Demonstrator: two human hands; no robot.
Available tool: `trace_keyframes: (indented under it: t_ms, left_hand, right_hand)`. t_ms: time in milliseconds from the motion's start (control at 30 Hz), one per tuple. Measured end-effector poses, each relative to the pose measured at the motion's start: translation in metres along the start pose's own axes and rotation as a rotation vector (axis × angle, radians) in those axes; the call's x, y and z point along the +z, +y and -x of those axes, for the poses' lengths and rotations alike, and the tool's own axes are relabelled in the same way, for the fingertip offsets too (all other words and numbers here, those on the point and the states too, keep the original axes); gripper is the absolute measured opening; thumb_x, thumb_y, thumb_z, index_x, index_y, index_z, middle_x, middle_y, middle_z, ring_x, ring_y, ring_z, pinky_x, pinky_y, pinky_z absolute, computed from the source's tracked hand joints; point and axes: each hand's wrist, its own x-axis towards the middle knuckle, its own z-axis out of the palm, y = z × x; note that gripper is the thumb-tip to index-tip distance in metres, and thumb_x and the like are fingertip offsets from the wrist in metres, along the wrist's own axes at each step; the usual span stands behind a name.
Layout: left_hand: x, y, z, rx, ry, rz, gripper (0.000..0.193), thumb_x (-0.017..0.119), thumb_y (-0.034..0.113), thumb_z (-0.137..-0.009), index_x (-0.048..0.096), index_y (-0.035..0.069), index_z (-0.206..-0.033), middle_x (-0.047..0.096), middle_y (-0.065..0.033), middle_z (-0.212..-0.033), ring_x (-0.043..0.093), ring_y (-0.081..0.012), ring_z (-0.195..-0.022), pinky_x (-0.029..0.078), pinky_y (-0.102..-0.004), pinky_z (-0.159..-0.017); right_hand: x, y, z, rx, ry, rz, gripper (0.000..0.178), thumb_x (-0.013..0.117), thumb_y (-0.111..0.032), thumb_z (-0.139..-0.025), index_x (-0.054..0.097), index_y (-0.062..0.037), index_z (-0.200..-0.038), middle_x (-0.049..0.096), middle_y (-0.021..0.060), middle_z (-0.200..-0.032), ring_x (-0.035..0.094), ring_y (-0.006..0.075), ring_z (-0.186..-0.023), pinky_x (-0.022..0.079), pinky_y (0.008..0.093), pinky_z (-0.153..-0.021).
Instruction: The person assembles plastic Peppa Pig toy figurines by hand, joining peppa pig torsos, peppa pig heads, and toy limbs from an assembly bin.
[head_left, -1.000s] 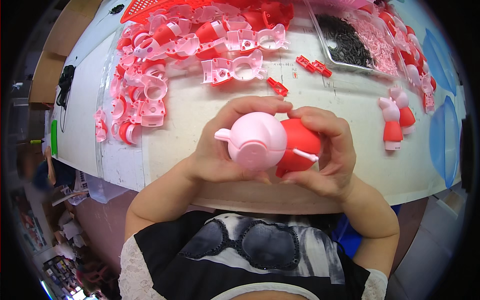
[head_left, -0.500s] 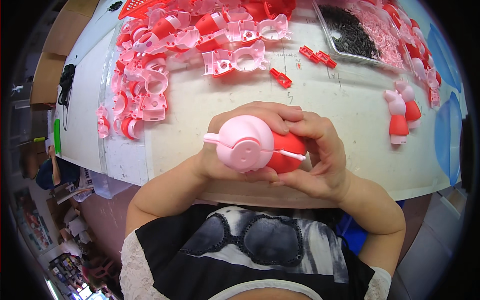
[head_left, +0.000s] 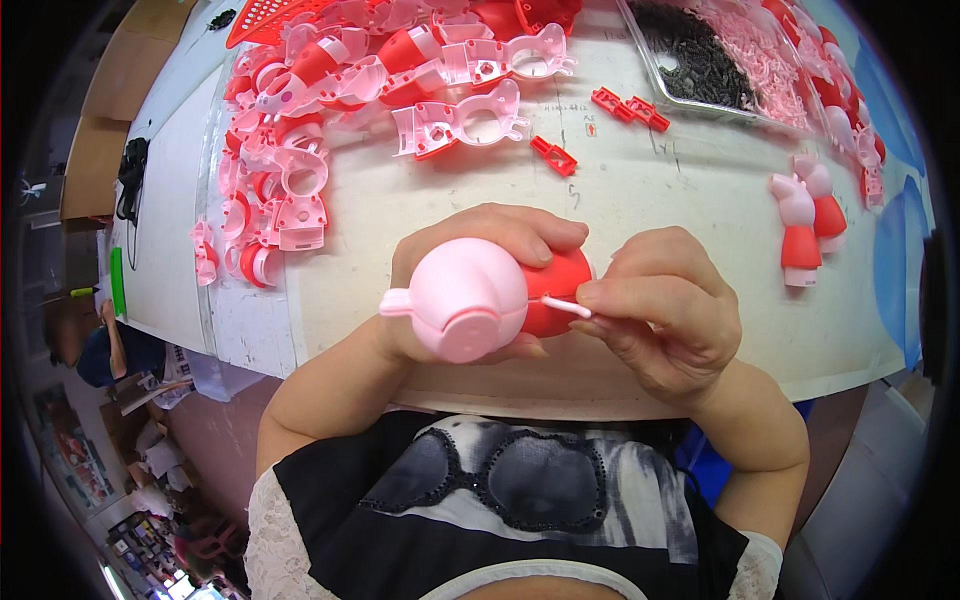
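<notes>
A toy pig figure [head_left: 465, 285] with a round pink head and a red body lies on its side in front of me, above the table's near edge. My left hand [head_left: 490, 230] is closed around it, fingers over the far side and thumb along the near side. From a seam in the red body sticks out a thin pale pink arm [head_left: 565, 306]. My right hand [head_left: 672, 312] pinches at the free end of that arm with thumb and forefinger, the other fingers curled.
Pink and red shell halves [head_left: 460, 120] are heaped at the far left. Several red brackets [head_left: 555, 156] lie mid-table. A clear tray [head_left: 690, 100] of black and pink small parts stands far right. Two pig figures [head_left: 800, 235] lie at the right. A person [head_left: 95, 345] is at the left.
My right hand has let go of the red body and moved to the arm's end. My left hand has shifted slightly left with the figure, whose snout now tilts further toward me.
</notes>
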Motion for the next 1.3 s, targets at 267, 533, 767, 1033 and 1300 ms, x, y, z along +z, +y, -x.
trace_keyframes:
  t_ms: [267,533,767,1033,1300]
  left_hand:
    - [0.0052,-0.0012,-0.0007,0.035,-0.008,0.045,0.048,0.082,0.012,-0.061,0.055,0.001,-0.1,0.057,-0.0215,-0.109,0.057,-0.029,-0.101,0.049,-0.0381,-0.084]
    - [0.0075,0.0019,-0.0011,0.054,-0.008,0.036,0.048,0.081,0.012,-0.061,0.055,0.001,-0.1,0.057,-0.0208,-0.108,0.057,-0.0303,-0.101,0.049,-0.0383,-0.083]
    - [0.0074,0.0047,0.0008,0.005,0.0,0.049,0.048,0.081,0.014,-0.063,0.055,0.001,-0.101,0.057,-0.0209,-0.109,0.058,-0.028,-0.098,0.049,-0.0371,-0.083]
    - [0.0056,0.0059,0.0019,-0.037,-0.047,0.01,0.053,0.082,0.016,-0.061,0.055,0.0,-0.104,0.057,-0.0209,-0.109,0.059,-0.026,-0.097,0.048,-0.0352,-0.082]
    - [0.0066,-0.0015,0.0004,-0.054,-0.028,0.156,0.056,0.082,0.014,-0.06,0.054,-0.001,-0.106,0.057,-0.0209,-0.109,0.058,-0.0261,-0.097,0.048,-0.0363,-0.084]
  right_hand:
    - [-0.0038,0.0059,0.0,-0.18,-0.023,0.046,0.025,0.07,-0.01,-0.06,0.069,-0.0084,-0.085,0.059,0.0021,-0.076,0.053,0.0181,-0.065,0.045,0.0272,-0.057]
    - [-0.0023,0.0054,-0.0011,-0.274,0.015,0.093,0.024,0.068,-0.01,-0.056,0.069,-0.0071,-0.079,0.059,0.0018,-0.074,0.053,0.0171,-0.064,0.045,0.0265,-0.056]
    - [-0.002,0.0036,-0.0014,-0.248,0.037,0.09,0.023,0.068,-0.008,-0.057,0.068,-0.0073,-0.08,0.059,0.0019,-0.074,0.053,0.0169,-0.064,0.045,0.0269,-0.057]
    - [-0.0066,0.0016,-0.0019,-0.094,-0.02,0.078,0.025,0.07,-0.005,-0.059,0.067,-0.0091,-0.084,0.058,0.0026,-0.073,0.054,0.0188,-0.065,0.045,0.0284,-0.058]
    - [-0.0088,0.0036,-0.0056,-0.117,-0.054,0.008,0.021,0.07,-0.004,-0.07,0.064,-0.0039,-0.089,0.057,0.0062,-0.078,0.051,0.0181,-0.065,0.039,0.0287,-0.058]
